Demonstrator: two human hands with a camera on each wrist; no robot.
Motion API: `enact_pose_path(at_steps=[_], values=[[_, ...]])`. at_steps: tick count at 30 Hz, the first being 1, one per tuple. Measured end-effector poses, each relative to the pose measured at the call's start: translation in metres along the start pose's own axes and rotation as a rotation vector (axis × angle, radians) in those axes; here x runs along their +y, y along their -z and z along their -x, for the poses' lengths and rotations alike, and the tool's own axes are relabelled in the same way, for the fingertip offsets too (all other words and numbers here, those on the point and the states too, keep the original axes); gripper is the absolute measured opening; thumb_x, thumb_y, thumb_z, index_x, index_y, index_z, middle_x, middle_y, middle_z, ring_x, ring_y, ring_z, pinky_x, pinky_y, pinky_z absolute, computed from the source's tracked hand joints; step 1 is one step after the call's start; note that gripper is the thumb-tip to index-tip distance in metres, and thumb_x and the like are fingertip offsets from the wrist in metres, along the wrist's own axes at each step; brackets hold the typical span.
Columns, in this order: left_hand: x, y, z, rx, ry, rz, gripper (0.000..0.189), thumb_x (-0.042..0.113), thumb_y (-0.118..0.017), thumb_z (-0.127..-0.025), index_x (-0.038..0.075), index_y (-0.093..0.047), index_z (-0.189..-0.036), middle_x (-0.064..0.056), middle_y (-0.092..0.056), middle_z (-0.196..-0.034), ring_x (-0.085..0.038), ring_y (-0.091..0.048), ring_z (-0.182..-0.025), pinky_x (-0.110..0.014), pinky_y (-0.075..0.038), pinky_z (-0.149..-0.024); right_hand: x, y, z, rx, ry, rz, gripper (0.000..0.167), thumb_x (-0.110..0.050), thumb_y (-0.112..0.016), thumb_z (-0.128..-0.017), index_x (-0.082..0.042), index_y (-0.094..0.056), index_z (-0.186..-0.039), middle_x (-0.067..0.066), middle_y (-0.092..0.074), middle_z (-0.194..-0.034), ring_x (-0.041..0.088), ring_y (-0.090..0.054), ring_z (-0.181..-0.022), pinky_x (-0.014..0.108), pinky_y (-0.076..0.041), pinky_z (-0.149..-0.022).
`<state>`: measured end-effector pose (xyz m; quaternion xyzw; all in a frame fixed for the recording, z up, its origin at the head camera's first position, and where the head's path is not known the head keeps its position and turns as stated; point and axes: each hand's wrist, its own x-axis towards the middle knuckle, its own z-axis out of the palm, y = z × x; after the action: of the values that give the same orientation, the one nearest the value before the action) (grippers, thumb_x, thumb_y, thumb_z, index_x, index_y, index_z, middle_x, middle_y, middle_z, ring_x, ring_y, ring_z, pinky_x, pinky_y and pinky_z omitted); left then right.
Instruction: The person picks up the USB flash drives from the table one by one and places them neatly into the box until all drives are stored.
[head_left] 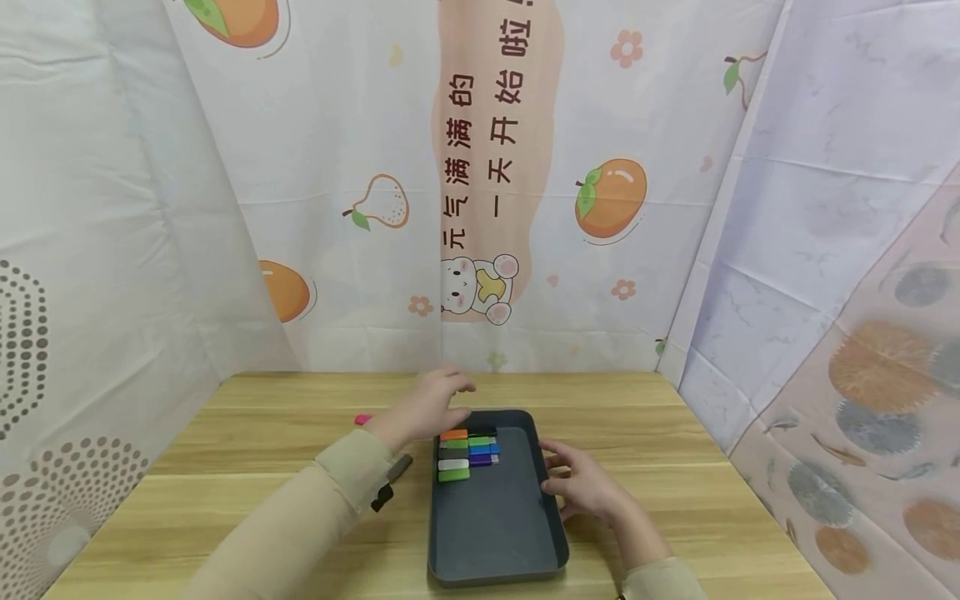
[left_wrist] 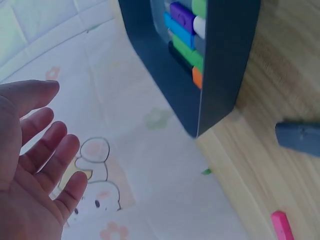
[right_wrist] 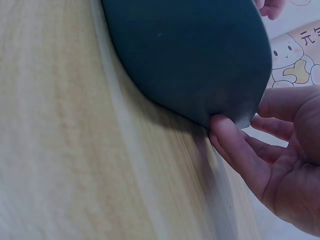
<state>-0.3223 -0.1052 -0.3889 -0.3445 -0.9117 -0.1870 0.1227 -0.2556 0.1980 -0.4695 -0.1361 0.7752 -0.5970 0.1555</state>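
A dark grey tray (head_left: 498, 517) lies on the wooden table. Several colourful USB flash drives (head_left: 453, 464) are packed in rows at its upper left corner; metal plugs show on a few of them. Past the tray's far left corner hovers my left hand (head_left: 431, 404), fingers loosely bent and apart, nothing in it. In the left wrist view that palm (left_wrist: 30, 170) faces the camera, bare. My right hand (head_left: 588, 483) holds the tray's right wall; in the right wrist view a finger (right_wrist: 235, 145) touches the outside low down, and the thumb's tip is hidden behind the rim.
Left of the tray lie a dark grey stick (head_left: 400, 468), a small black piece (head_left: 382, 497) and a pink piece (head_left: 363, 419), partly behind the left wrist. A printed curtain (head_left: 360, 292) hangs at the table's back edge, with more cloth on both sides.
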Motion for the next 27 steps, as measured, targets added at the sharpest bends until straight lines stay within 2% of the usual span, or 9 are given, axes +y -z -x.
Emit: enact_pose_path(at_steps=[5, 12, 20, 27], values=[[-0.006, 0.01, 0.004, 0.052, 0.003, 0.007, 0.031, 0.02, -0.076, -0.091, 0.011, -0.07, -0.12, -0.002, -0.063, -0.118, -0.022, -0.064, -0.102, -0.037, -0.055, -0.088, 0.0, 0.0, -0.001, 0.001, -0.001, -0.003, 0.073, 0.004, -0.065, -0.091, -0.001, -0.034, -0.156, 0.031, -0.047, -0.135, 0.037, -0.062, -0.105, 0.052, -0.06, -0.059], [-0.01, 0.02, 0.011, 0.057, 0.047, 0.019, 0.036, 0.02, -0.077, -0.091, 0.013, -0.068, -0.125, -0.001, -0.062, -0.123, -0.019, -0.062, -0.104, -0.037, -0.055, -0.088, 0.001, 0.0, 0.0, 0.004, -0.004, -0.003, 0.072, 0.004, -0.064, -0.091, 0.0, -0.034, -0.156, 0.031, -0.047, -0.135, 0.035, -0.062, -0.104, 0.052, -0.06, -0.059], [-0.023, 0.021, 0.018, 0.057, 0.075, -0.012, 0.046, 0.025, -0.078, -0.09, 0.015, -0.065, -0.133, -0.004, -0.061, -0.131, -0.026, -0.059, -0.12, -0.045, -0.049, -0.101, 0.002, 0.001, 0.0, 0.008, -0.01, -0.003, 0.073, 0.004, -0.065, -0.091, -0.001, -0.034, -0.156, 0.03, -0.047, -0.136, 0.037, -0.061, -0.108, 0.052, -0.059, -0.06], [-0.044, 0.02, 0.028, 0.046, 0.138, 0.041, 0.054, 0.026, -0.078, -0.089, 0.014, -0.06, -0.139, -0.008, -0.056, -0.14, -0.031, -0.054, -0.129, -0.05, -0.045, -0.106, 0.003, 0.001, 0.0, 0.01, -0.007, -0.001, 0.073, 0.003, -0.066, -0.091, -0.001, -0.034, -0.157, 0.03, -0.047, -0.137, 0.038, -0.061, -0.109, 0.052, -0.059, -0.059]])
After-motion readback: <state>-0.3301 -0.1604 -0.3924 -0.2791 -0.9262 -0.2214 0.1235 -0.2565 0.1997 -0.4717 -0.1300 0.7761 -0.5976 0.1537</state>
